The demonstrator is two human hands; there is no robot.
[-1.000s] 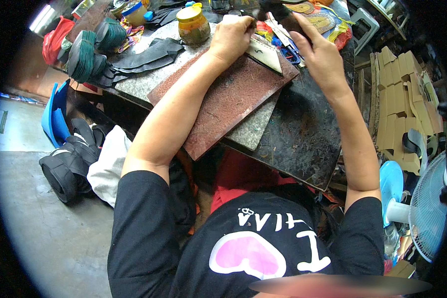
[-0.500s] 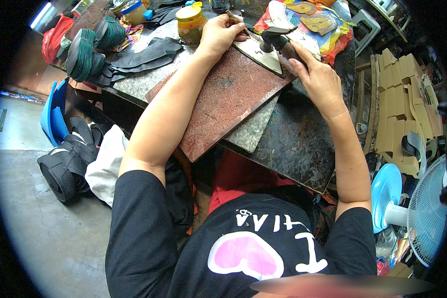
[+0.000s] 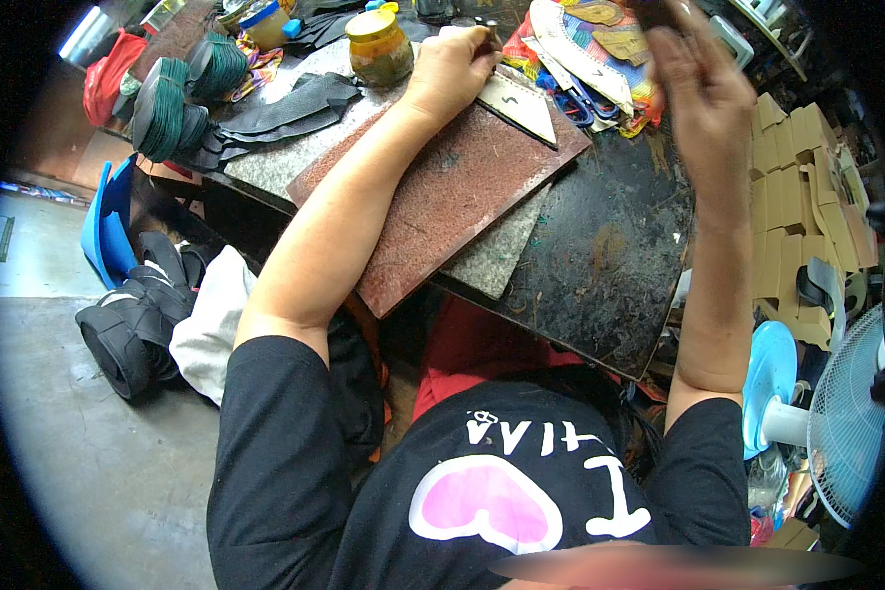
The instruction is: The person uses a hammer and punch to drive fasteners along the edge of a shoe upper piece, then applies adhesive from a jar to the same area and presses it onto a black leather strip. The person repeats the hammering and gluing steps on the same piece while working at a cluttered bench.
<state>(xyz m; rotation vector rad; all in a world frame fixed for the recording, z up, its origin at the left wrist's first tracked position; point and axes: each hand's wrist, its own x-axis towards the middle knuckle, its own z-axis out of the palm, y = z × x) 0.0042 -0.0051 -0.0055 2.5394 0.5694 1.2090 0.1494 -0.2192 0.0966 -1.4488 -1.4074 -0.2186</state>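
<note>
Swung right hand (image 3: 708, 93) up and outward since half second earlier, lifting dark hammer (image 3: 667, 18) clear of cream piece (image 3: 519, 110). Closed right fingers round hammer, though blurred. Kept left hand (image 3: 450, 74) at piece's upper-left end, fingers pinched on thin dark tool (image 3: 495, 41), mostly hidden; could not make out its tip. Found cream piece flat on reddish board (image 3: 442, 202), just right of left fingers, long axis sloping from there down to right. Stood nearer left hand, well apart from right.
</note>
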